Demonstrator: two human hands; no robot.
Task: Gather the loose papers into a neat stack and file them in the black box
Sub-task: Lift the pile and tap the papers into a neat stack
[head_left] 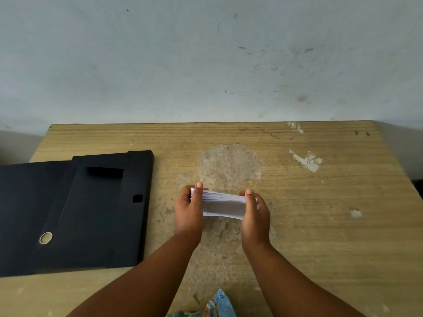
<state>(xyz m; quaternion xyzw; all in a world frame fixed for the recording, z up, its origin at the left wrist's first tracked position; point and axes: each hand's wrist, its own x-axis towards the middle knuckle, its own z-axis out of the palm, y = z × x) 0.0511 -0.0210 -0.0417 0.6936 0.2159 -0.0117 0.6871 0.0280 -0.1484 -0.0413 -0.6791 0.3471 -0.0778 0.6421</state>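
A stack of white papers (223,203) stands on its edge over the middle of the wooden table (320,202). My left hand (188,209) grips its left end and my right hand (255,213) grips its right end, thumbs over the top edges. The black box (91,211) lies open and flat on the left part of the table, its lid spread past the left edge of the view. A gap of bare table separates the box from my left hand.
A pale, scuffed wall (206,60) rises right behind the table's far edge. A worn grey patch (230,165) marks the tabletop beyond the papers. A round metal ring (45,238) sits in the box's flap. Patterned blue cloth (219,304) shows at the bottom edge.
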